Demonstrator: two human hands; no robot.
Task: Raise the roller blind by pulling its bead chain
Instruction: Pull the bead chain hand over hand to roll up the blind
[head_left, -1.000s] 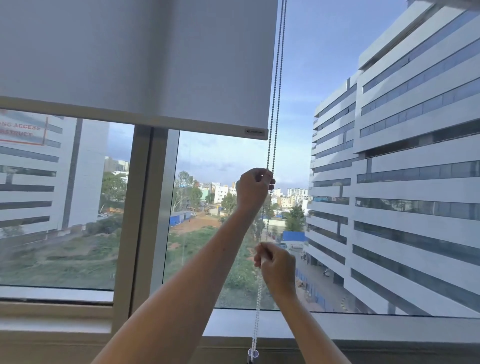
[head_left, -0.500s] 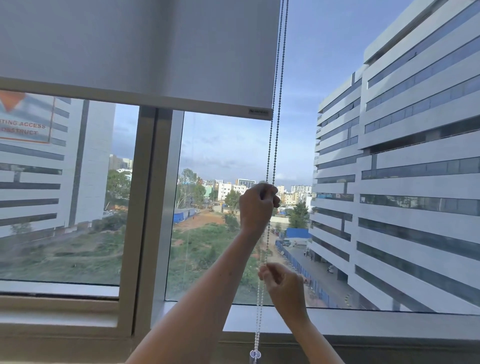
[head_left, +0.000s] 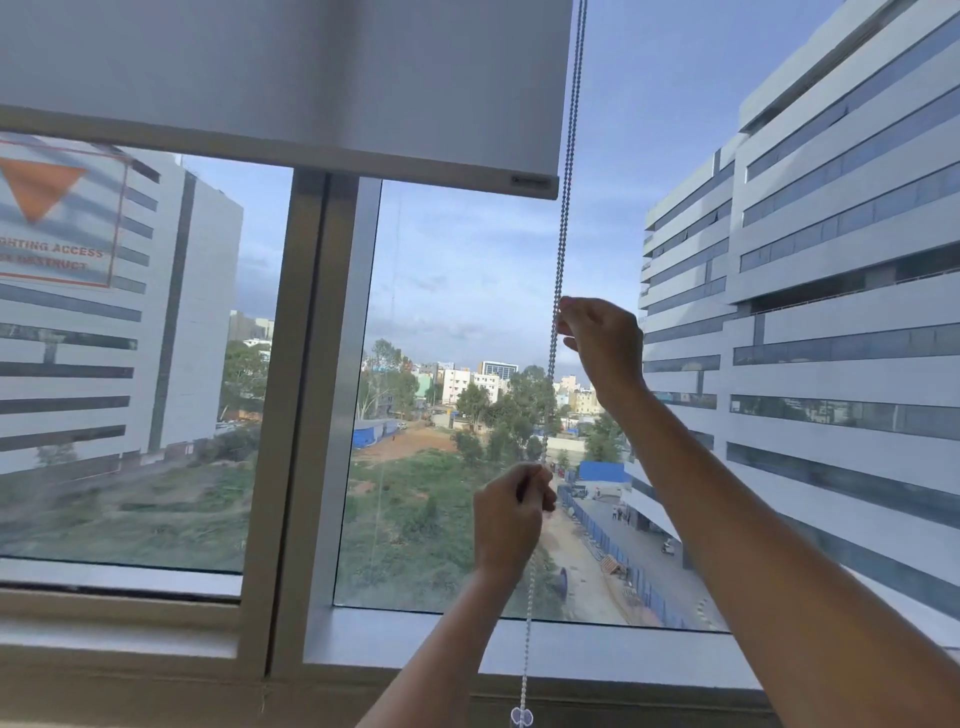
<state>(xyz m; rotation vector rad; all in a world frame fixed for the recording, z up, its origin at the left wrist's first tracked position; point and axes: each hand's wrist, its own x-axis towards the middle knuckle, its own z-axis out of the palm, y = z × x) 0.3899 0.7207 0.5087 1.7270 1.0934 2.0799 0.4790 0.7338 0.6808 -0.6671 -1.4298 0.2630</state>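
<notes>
A white roller blind covers the top of the window, its bottom bar hanging just above mid-pane. The bead chain hangs as a double strand beside the blind's right edge and runs down to a clear clip at the sill. My right hand is the upper one, fingers pinched on the chain below the bar. My left hand is lower, closed in a fist around the chain, which passes through it and continues downward.
A grey window mullion stands left of my hands. The sill runs across below them. A sticker with an orange triangle is on the left pane. Buildings and a construction plot lie beyond the glass.
My left hand has drawn the chain down from the upper grip to the lower one. My right hand has shifted from below to above it. The blind's bottom bar sits higher, uncovering more of the sticker.
</notes>
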